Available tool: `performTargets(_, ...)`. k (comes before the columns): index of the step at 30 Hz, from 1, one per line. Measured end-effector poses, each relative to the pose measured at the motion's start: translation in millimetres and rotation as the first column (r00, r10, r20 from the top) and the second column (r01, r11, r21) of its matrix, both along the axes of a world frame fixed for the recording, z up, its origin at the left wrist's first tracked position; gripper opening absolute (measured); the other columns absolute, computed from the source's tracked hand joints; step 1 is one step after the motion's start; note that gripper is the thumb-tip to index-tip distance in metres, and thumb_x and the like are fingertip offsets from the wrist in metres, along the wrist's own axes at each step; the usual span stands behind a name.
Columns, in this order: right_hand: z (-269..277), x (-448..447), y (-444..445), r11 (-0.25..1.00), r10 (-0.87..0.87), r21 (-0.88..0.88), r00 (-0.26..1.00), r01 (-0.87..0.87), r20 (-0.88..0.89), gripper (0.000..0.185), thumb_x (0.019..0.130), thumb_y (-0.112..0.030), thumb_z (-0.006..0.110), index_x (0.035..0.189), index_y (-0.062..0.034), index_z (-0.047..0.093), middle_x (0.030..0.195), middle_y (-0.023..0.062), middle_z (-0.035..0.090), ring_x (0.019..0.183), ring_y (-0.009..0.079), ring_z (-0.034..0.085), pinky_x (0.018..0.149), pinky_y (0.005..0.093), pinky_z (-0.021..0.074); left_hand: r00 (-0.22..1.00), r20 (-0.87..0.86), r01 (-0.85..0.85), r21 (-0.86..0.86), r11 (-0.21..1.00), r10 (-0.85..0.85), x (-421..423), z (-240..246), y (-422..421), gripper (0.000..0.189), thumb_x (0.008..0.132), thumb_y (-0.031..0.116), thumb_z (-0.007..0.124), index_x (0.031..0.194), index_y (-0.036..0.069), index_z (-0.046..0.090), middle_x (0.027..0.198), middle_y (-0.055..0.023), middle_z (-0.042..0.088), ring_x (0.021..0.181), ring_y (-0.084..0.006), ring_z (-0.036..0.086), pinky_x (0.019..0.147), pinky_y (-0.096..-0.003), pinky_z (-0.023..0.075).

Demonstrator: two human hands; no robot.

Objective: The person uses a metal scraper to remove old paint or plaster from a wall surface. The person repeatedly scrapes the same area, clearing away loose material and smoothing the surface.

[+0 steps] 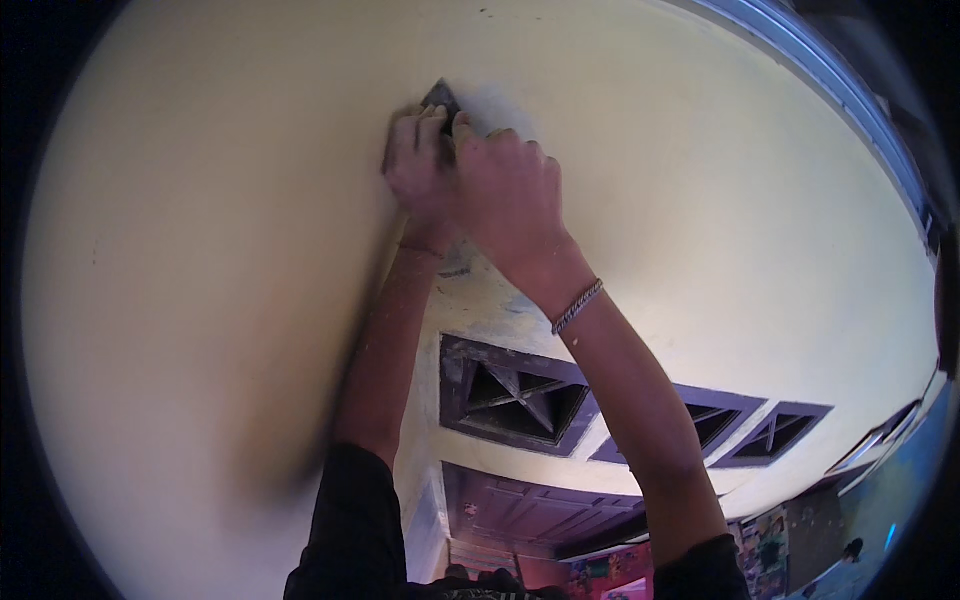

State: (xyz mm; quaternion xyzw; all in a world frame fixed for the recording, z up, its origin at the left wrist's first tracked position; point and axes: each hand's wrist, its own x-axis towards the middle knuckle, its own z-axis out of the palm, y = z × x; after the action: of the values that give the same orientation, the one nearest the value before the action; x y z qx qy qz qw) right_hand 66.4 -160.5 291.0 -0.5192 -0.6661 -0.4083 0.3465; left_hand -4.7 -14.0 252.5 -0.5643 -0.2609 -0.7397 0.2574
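Note:
Both arms reach up to a cream-painted wall (247, 195). In my left hand (424, 154) is a dark, flat scraper blade (441, 96), its pointed corner lying against the wall. My right hand (510, 176) is closed beside it, thumb at the blade's edge; its curled fingers hide most of what they grip. The two hands overlap near the wrists. A pale greyish smear (495, 109) shows on the wall just right of the blade. Blur softens the left hand and the blade's outline.
Below the hands, dark-framed vent openings (517, 397) with crossed bars run along the wall, above a brown panelled door (540, 510). Rough grey patches (480, 292) mark the wall under my wrists. A bluish edge strip (817, 60) curves along the upper right. Another person (836, 570) is far off, lower right.

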Motion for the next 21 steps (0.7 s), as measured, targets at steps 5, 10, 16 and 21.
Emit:
performTargets(5,-10.6,45.6,-50.2,0.981,0.071,0.186,0.992,-0.05,-0.103,0.039,0.09,-0.009,0.064,0.128,-0.0032,0.068,0.079,0.0206,0.068,0.065,0.0353,0.068,0.06,0.0449,0.056,0.999,-0.044,0.009,0.116,0.993,-0.004,8.2,-9.6,-1.8,0.045,0.1,0.02,0.057,0.135,-0.008,0.054,0.14,-0.027,0.053,0.134,-0.0449,0.05,0.112,-0.0517,0.0416)
performTargets(10,-87.3,117.7,-158.3,0.987,0.153,0.105,0.902,-0.121,-0.404,0.05,0.093,0.0,0.061,0.142,0.0012,0.058,0.065,0.0081,0.053,0.052,0.0128,0.051,0.049,0.0303,0.0375,0.982,-0.173,-0.079,0.011,0.997,0.079,20.7,-19.8,-10.2,0.059,0.103,0.021,0.047,0.151,-0.012,0.036,0.157,-0.034,0.034,0.147,-0.0473,0.033,0.123,-0.0551,0.0247)
performTargets(16,-265.7,168.3,-224.7,0.974,-0.042,-0.164,0.588,-0.156,-0.808,0.046,0.092,-0.001,0.06,0.137,0.0081,0.06,0.064,0.0011,0.046,0.058,0.0052,0.04,0.05,0.026,0.0307,0.965,-0.258,-0.045,0.013,0.999,0.047,15.6,-14.5,-11.1,0.061,0.103,0.023,0.045,0.154,-0.009,0.033,0.162,-0.0296,0.03,0.15,-0.0467,0.028,0.124,-0.0548,0.021)
performTargets(21,-375.7,150.7,-269.1,0.952,-0.194,-0.212,0.097,-0.222,-0.976,0.045,0.092,-0.002,0.062,0.136,0.0081,0.061,0.073,-0.0043,0.049,0.064,0.004,0.043,0.053,0.0235,0.0337,0.971,-0.199,-0.139,-0.001,0.99,0.136,28.2,-19.7,-13.5,0.06,0.102,0.024,0.044,0.155,-0.002,0.038,0.163,-0.0269,0.03,0.151,-0.0467,0.026,0.123,-0.0608,0.0197)
